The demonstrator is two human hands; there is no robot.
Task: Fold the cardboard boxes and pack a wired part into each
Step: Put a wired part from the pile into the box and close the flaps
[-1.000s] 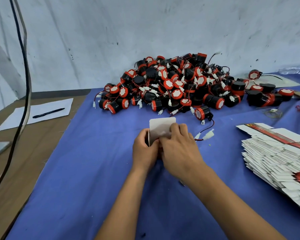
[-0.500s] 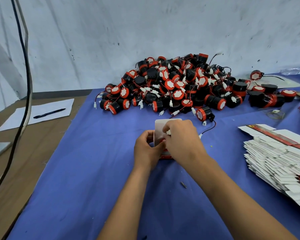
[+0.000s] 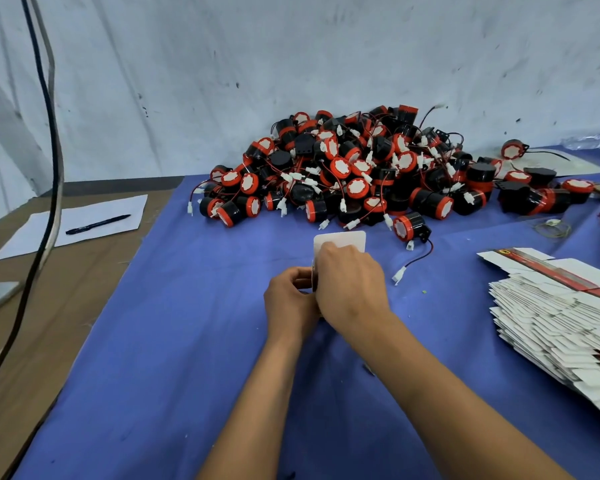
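Note:
A small white cardboard box (image 3: 340, 240) stands on the blue cloth at the middle, its top flap upright. My left hand (image 3: 290, 299) grips its left side. My right hand (image 3: 350, 285) covers the box's front, fingers curled over the flap's base. Most of the box is hidden behind my hands. A large heap of black-and-red wired parts (image 3: 347, 171) lies just beyond. One wired part (image 3: 411, 227) sits apart at the heap's front edge, its red-black wire and white plug trailing towards me.
A stack of flat unfolded boxes (image 3: 561, 313) lies at the right. On the brown table at the left sit a paper sheet (image 3: 77, 223) with a black pen (image 3: 97, 224). Cables (image 3: 49, 133) hang at the far left. The wall stands right behind the heap.
My right hand slid down from the flap's top onto the box front. The box stands a bit taller out of my hands, and the white plug seen by my fingers is gone from sight.

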